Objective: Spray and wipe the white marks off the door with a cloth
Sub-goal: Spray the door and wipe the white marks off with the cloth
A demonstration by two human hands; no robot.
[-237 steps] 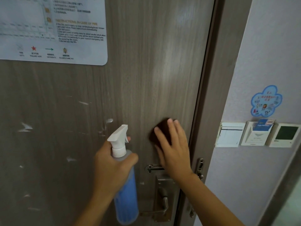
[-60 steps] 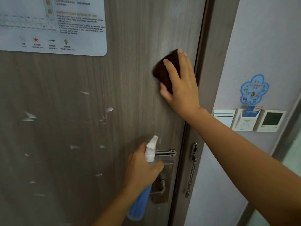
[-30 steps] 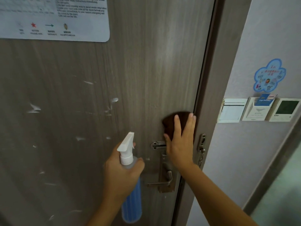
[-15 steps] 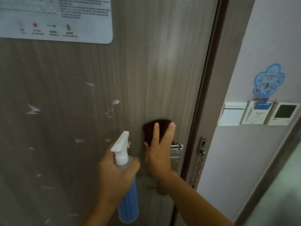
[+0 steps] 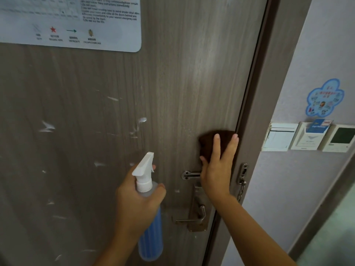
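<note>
Cloth: dark brown cloth (image 5: 208, 143) lies flat on the wood-grain door (image 5: 192, 83), hard against its latch-side edge, pinned under the fingers (image 5: 216, 144) of the right hand (image 5: 216, 169).
Right hand: fingers straight and spread, pressing rather than gripping, probably so the whole pad rubs the surface.
Left hand: left hand (image 5: 138, 204) is curled round the neck of the blue spray bottle (image 5: 150, 227), one fingertip at the trigger; white nozzle (image 5: 144, 166) points toward the door, held ready just left of the wiping fingers.
White marks: white marks (image 5: 142, 120) are scattered well left of the cloth and above and beside the nozzle; the strip under the right fingers looks clean, so most of the wiping seems left to do.
Obstacles: chain slide (image 5: 190, 174) sits just below the right palm, lever handle (image 5: 192, 217) lower, door chain (image 5: 242, 181) on the frame beside the wrist; all could snag the cloth.
Surroundings: evacuation notice (image 5: 76, 25) is high up to the left, wall switches (image 5: 307, 137) beyond the frame.
</note>
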